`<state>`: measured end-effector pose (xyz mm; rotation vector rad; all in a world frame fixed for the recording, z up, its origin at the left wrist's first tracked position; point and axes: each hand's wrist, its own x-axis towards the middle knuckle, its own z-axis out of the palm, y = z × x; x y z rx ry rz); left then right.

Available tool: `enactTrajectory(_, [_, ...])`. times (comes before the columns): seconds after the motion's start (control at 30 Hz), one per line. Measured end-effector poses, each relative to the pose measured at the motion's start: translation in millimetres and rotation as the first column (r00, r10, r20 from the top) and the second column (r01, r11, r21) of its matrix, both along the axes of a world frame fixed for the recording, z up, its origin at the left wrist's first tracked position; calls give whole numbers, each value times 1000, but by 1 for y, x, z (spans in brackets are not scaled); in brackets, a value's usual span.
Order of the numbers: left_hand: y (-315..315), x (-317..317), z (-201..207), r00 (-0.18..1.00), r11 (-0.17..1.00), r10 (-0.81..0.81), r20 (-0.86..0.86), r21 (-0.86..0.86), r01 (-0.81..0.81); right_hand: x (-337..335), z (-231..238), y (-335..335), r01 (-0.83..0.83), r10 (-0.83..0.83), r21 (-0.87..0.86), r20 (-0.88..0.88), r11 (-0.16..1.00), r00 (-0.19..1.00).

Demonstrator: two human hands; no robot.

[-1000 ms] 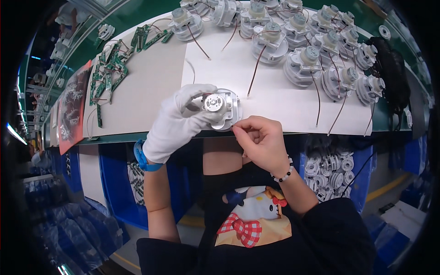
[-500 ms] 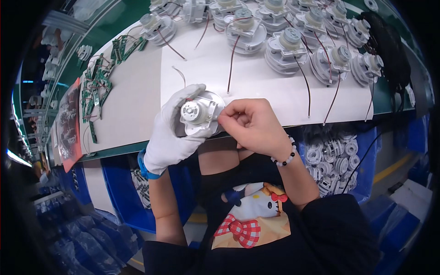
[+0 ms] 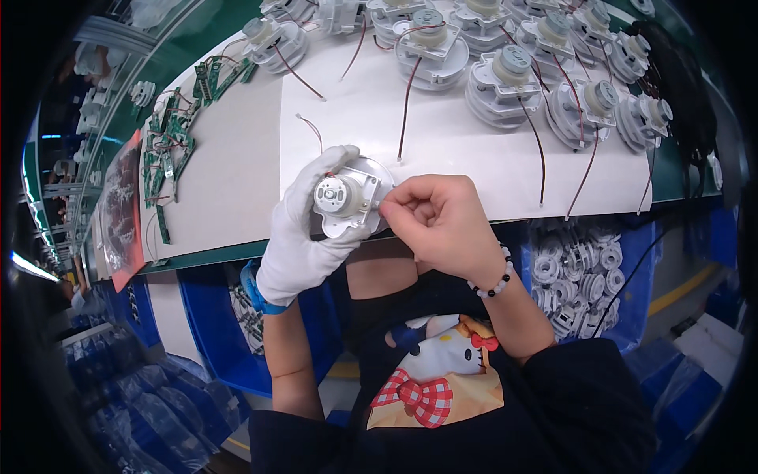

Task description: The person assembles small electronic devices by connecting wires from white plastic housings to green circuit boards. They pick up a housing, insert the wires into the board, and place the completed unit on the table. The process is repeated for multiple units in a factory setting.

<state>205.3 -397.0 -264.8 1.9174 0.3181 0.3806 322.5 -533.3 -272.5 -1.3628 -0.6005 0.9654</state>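
My left hand (image 3: 304, 233), in a white glove with a blue band at the wrist, is wrapped round a white motor assembly (image 3: 354, 193) above the table's front edge. The round motor on it faces up, and thin wires with a small connector (image 3: 308, 125) stick out beyond the glove. At the assembly's right rim is my bare right hand (image 3: 442, 217), wearing a bead bracelet. Its thumb and forefinger are pinched together there; whatever lies between them is too small or hidden to make out.
Several similar motor assemblies (image 3: 505, 83) with dangling wires stand across the back and right of the white table (image 3: 237, 158). Green circuit boards (image 3: 167, 150) lie in a pile at left, by a red-edged plastic bag (image 3: 122, 213). Blue bins of white parts (image 3: 580, 276) sit below the front edge.
The whole view has shifted slightly. Both hands keep their places on the motor assembly, with the right still pinched at its rim and the assembly turned a little.
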Motion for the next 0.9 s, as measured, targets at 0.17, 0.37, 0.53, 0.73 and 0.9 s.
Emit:
enactTrajectory(0.17, [-4, 2, -2, 998, 999, 21, 54, -47, -18, 3, 3, -1, -69, 63, -32, -160, 997, 985])
enactTrajectory(0.37, [1, -1, -3, 997, 998, -61, 52, 19, 60, -9, 2, 1, 72, -76, -34, -130, 997, 989])
enactTrajectory(0.53, [10, -7, 1, 984, 974, -139, 114, 193, 115, -8, -4, -4, 27, -27, -2, -145, 1000, 989])
enactTrajectory(0.73, [125, -3, 54, 993, 993, 39, -109, 112, -27, -8, -4, -42, 33, -33, 7, -3, 999, 999])
enactTrajectory(0.9, [188, 58, 21, 829, 527, 560, -19, 779, -339, -9, -8, -61, -111, 104, -102, -78, 989, 992])
